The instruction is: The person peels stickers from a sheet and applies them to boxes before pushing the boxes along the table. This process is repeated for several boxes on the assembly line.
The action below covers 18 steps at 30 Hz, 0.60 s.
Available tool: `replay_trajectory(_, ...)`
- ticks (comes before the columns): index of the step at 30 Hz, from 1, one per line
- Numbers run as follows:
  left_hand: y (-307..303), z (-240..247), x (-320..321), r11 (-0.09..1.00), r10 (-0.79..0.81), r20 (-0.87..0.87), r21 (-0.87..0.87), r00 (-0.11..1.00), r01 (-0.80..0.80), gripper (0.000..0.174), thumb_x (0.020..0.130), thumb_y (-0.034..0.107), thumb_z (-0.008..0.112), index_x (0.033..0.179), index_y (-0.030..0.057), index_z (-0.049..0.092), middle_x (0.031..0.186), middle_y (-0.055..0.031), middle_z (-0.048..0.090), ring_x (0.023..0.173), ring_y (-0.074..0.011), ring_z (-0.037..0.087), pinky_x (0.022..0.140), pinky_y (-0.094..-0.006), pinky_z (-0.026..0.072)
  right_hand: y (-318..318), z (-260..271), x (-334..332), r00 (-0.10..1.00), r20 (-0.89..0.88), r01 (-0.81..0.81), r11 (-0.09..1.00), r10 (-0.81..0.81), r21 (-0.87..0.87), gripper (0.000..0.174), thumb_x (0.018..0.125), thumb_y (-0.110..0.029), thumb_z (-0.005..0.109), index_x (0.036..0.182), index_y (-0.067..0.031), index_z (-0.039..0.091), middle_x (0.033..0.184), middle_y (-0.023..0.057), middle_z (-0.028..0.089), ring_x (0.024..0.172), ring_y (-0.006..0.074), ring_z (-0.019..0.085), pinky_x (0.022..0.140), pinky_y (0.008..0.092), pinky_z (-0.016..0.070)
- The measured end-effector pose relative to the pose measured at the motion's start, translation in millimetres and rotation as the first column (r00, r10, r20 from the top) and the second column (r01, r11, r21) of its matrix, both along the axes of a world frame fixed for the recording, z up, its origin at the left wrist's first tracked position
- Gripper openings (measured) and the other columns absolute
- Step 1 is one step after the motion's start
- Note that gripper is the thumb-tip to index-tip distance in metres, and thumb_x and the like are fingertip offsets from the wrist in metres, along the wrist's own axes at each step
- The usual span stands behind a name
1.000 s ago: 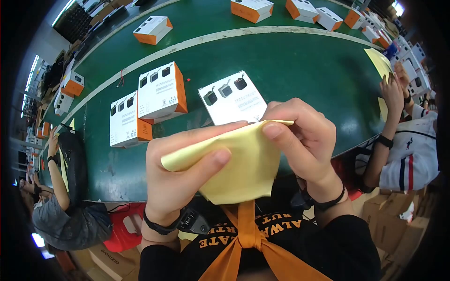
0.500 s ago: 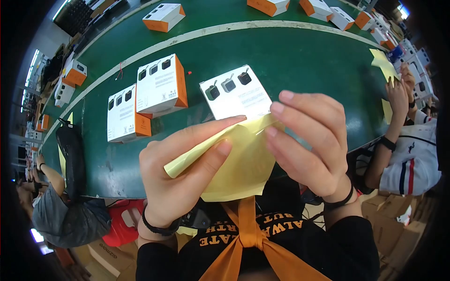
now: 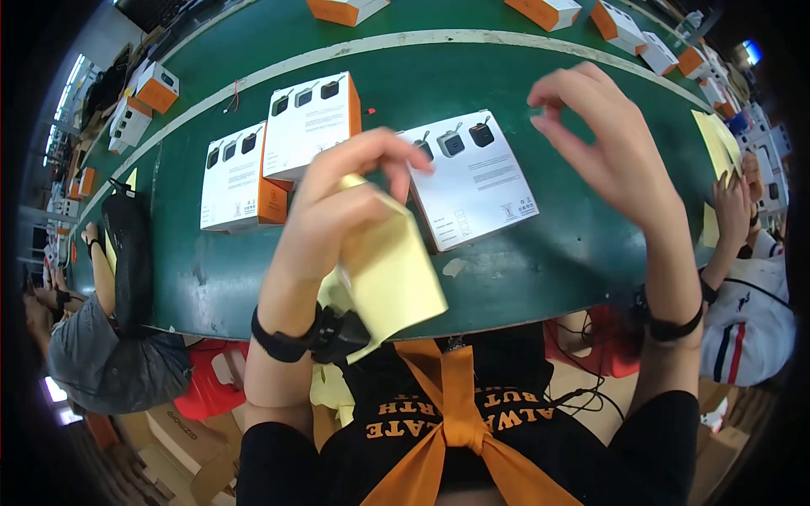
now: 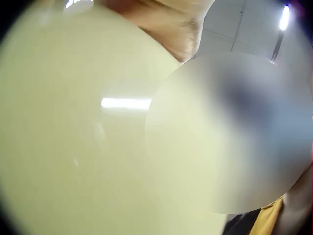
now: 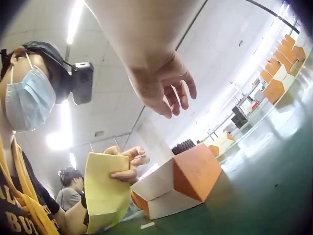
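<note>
My left hand grips a folded yellow paper sheet, which hangs down toward my chest. That same glossy sheet fills most of the left wrist view. Up to the right, my right hand is raised over the table with fingers bent. A small see-through piece shows between its thumb and fingertip, like a clear sticker. Between the two hands a white box with pictures of small speakers lies on the table. In the right wrist view the right hand hangs above the box's orange side.
Two more white-and-orange boxes stand to the left on the green table. More boxes line the far side. A black pouch hangs at the left edge. People sit on both sides, one holding yellow sheets.
My right hand has left the yellow sheet and moved up and right. The left hand has turned and lowered the sheet toward my body, uncovering the middle box.
</note>
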<state>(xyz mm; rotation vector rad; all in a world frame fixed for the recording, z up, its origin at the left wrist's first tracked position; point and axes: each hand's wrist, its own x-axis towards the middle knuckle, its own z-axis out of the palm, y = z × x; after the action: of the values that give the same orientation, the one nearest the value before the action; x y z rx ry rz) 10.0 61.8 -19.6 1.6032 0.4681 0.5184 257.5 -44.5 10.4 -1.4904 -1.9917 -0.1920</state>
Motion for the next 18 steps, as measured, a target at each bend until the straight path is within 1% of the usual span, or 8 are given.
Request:
replay_trajectory(2,-9,-8,24,0.942,0.249,-0.161,0.268,0.955,-0.201,0.028,0.083,0.020,0.058,0.101,-0.0012,0.060,0.086,-0.0079,0.059,0.085,-0.0166,0.058,0.073,-0.0272,0.0440,22,-4,13,0.989,-0.088,-0.132,0.983,0.122,-0.124,0.008,0.081,-0.007,0.059,0.086,-0.0032,0.055,0.074,0.0070,0.054,0.070,0.0187,0.054,0.065,0.0292,0.0431)
replay_trajectory(3,-11,-15,32,0.792,0.406,-0.137,0.547,0.904,-0.272,0.034,0.083,0.026,0.062,0.103,-0.0010,0.058,0.090,-0.0121,0.060,0.086,-0.0240,0.059,0.076,-0.0312,0.0456,31,-4,17,0.988,-0.087,-0.135,0.983,0.125,-0.127,0.008,0.081,-0.007,0.059,0.086,-0.0032,0.055,0.074,0.0070,0.054,0.070,0.0187,0.054,0.065,0.0292,0.0431)
replay_trajectory(5,-4,-42,41,0.528,0.469,-0.026,0.810,0.883,-0.257,0.039,0.082,0.024,0.065,0.110,-0.0011,0.057,0.091,-0.0079,0.058,0.086,-0.0117,0.052,0.074,-0.0236,0.0416,49,-2,21,0.915,-0.360,-0.307,0.895,0.184,-0.322,0.008,0.081,-0.007,0.058,0.086,-0.0029,0.055,0.073,0.0030,0.054,0.068,0.0123,0.054,0.064,0.0263,0.0431)
replay_trajectory(6,-2,-44,42,0.529,0.467,-0.024,0.809,0.884,-0.258,0.039,0.082,0.024,0.065,0.110,-0.0011,0.057,0.091,-0.0079,0.058,0.086,-0.0117,0.052,0.074,-0.0236,0.0416,56,-3,21,0.900,-0.388,-0.337,0.880,0.198,-0.334,0.006,0.082,-0.008,0.058,0.086,-0.0032,0.056,0.071,0.0007,0.054,0.065,0.0080,0.052,0.062,0.0237,0.0426)
replay_trajectory(8,2,-46,46,0.905,0.274,-0.158,0.377,0.949,-0.198,0.037,0.082,0.025,0.066,0.106,-0.0007,0.056,0.092,-0.0123,0.062,0.086,-0.0229,0.060,0.075,-0.0305,0.0462,66,-8,21,0.872,-0.447,-0.390,0.835,0.200,-0.388,0.006,0.082,-0.009,0.058,0.086,-0.0036,0.057,0.070,0.0013,0.054,0.064,0.0080,0.053,0.061,0.0232,0.0420)
replay_trajectory(11,7,-37,46,0.990,0.134,-0.185,0.074,0.974,-0.122,0.035,0.079,0.020,0.070,0.106,0.0002,0.057,0.093,-0.0065,0.060,0.088,-0.0113,0.054,0.077,-0.0238,0.0422,76,-10,23,0.845,-0.508,-0.462,0.703,0.164,-0.540,0.008,0.085,-0.005,0.056,0.090,-0.0002,0.059,0.082,0.0021,0.056,0.071,0.0079,0.053,0.065,0.0229,0.0453)
replay_trajectory(13,7,-36,50,0.994,0.107,-0.193,0.050,0.975,-0.099,0.032,0.077,0.017,0.071,0.102,0.0012,0.057,0.093,-0.0049,0.060,0.086,-0.0098,0.053,0.077,-0.0239,0.0423,80,-19,22,0.849,-0.503,-0.461,0.688,0.160,-0.561,0.008,0.082,-0.011,0.058,0.085,-0.0039,0.060,0.069,0.0018,0.055,0.064,0.0072,0.053,0.059,0.0229,0.0398)
replay_trajectory(18,6,-42,55,0.998,0.050,-0.180,-0.034,0.982,-0.057,0.032,0.076,0.013,0.073,0.101,0.0009,0.057,0.089,-0.0038,0.060,0.085,-0.0088,0.054,0.075,-0.0237,0.0432,82,-18,24,0.790,-0.599,-0.547,0.586,0.127,-0.597,0.007,0.083,-0.009,0.062,0.088,-0.0035,0.063,0.080,0.0000,0.056,0.075,0.0071,0.054,0.067,0.0200,0.0415)
